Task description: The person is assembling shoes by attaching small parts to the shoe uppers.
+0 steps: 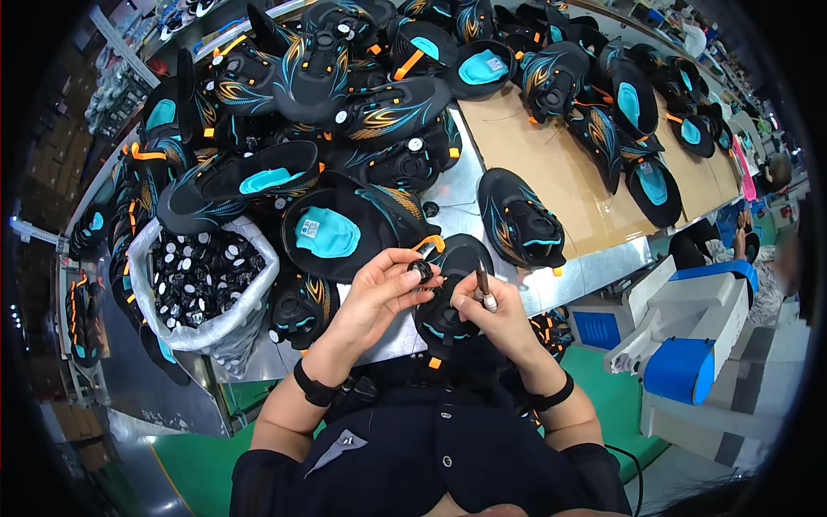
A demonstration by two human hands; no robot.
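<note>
My left hand [372, 302] pinches a small round black part [420, 270] between thumb and fingertips, close to an orange loop. My right hand [500, 320] is closed around a slim pen-like tool [484, 289], dark with a pale band, its dark end pointing up. Under and between both hands lies a black shoe upper [444, 332] with teal and orange details, partly hidden by them. To the left of my left hand, a clear plastic bag [263, 271] stands open, filled with small round black and white parts [202, 280].
Many black shoe uppers [310, 86] with teal linings are heaped across the table's far side. One upper [521, 220] lies apart on the right, by a cardboard sheet [504, 129]. A white and blue machine [680, 336] stands right of the metal table. Another person [741, 237] is farther right.
</note>
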